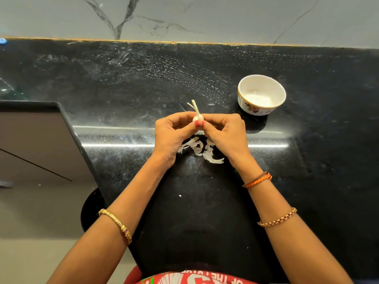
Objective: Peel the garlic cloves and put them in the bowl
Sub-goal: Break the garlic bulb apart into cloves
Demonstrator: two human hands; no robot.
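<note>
A small garlic bulb (198,118) is pinched between the fingertips of the left hand (171,134) and the right hand (225,133), which meet over the black stone counter (127,83). The fingers of both hands are curled around the bulb, and a painted thumbnail is pressed against its near side. From the top of the grip, the dry white stalk of the bulb is seen sticking up and away from the person, split into thin strands. Directly beneath the grip, on the counter between the two wrists, a scatter of papery white peels (202,149) is laid out. Beyond the grip and off to its right, well apart from the hands, a white bowl (261,97) with a gold rim and a flower pattern is set upright; whether any cloves lie inside it cannot be told. Bangles are worn on both forearms, and an orange thread band (257,179) is tied at the right wrist.
</note>
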